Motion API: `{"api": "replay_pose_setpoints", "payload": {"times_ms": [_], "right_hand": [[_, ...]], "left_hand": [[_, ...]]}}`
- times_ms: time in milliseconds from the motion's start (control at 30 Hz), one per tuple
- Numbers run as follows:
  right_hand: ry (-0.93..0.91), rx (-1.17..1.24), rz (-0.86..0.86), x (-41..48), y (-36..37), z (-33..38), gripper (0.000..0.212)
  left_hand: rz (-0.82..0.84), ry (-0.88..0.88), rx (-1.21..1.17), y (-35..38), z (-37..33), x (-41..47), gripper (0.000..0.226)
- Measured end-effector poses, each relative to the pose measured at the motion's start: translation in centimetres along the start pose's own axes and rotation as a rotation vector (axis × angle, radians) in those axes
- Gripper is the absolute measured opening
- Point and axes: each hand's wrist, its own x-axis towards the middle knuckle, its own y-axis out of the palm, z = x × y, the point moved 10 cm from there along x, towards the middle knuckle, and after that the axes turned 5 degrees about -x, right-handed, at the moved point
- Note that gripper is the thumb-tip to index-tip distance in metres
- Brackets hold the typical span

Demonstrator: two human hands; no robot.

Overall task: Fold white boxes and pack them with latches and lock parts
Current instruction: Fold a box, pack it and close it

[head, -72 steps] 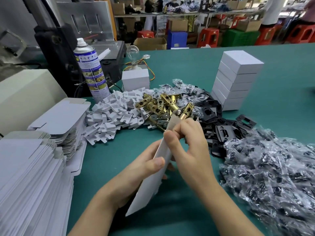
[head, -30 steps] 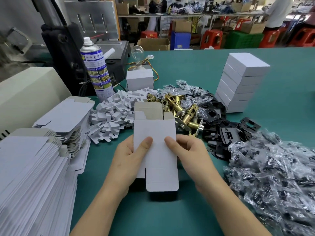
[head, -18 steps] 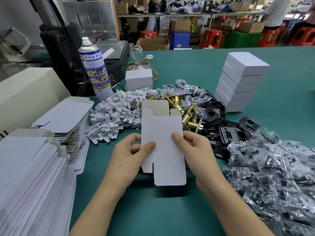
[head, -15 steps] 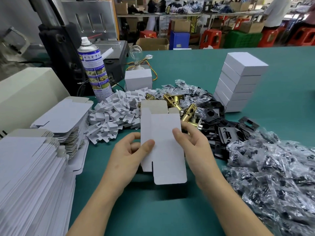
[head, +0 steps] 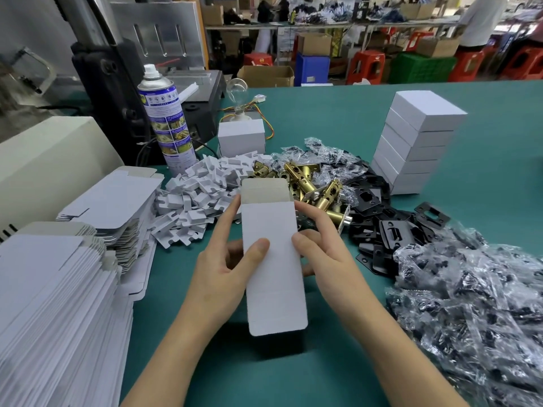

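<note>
- White box (head: 271,259) is held in the air just above the green worktop (head: 323,113), straight in front of the person. It is between both hands, with its long side pointing away from the person.
- The left hand (head: 217,277) has the thumb flat on the front face near the left edge, and the other fingers go behind. Its grip is closed around the box.
- The right hand (head: 329,259) has the thumb on the right edge of the front face. The fingers reach along the right side and behind, so this grip also grasps the box.
- The far flap (head: 264,190) stands open and shows a grey inner side. The near flap continues straight from the front face, not folded.
- Just behind the box lie the brass latches (head: 305,183) in a heap. The white card inserts (head: 199,195) touch this heap on its left.
- To the right of the latches lie the black plates (head: 382,227). Nearer to the right forearm is a big pile of clear plastic bags (head: 470,304) with dark parts inside.
- Behind the plates stands a stack of closed boxes (head: 420,142).
- One single closed box (head: 241,136) stands behind the inserts, near the spray can (head: 167,121).
- At the left edge lie the flat box blanks (head: 58,289) in tall stacks.
</note>
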Motion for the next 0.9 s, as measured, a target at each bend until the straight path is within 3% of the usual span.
{"api": "replay_pose_setpoints", "payload": {"times_ms": [167, 467, 767, 900], "right_hand": [[-0.005, 0.027, 0.014, -0.1, 0.2, 0.1, 0.046], [0.022, 0.128, 0.061, -0.3, 0.1, 0.3, 0.036], [0.065, 0.087, 0.005, -0.2, -0.5, 0.1, 0.009], [0.112, 0.019, -0.015, -0.2, -0.5, -0.4, 0.027]], "left_hand": [[0.015, 0.01, -0.021, -0.3, -0.1, 0.0, 0.069], [-0.026, 0.076, 0.093, -1.1, -0.4, 0.1, 0.047], [-0.004, -0.105, -0.089, -0.3, 1.2, 0.1, 0.033], [0.037, -0.175, -0.086, 0.5, 1.8, -0.2, 0.037]]}}
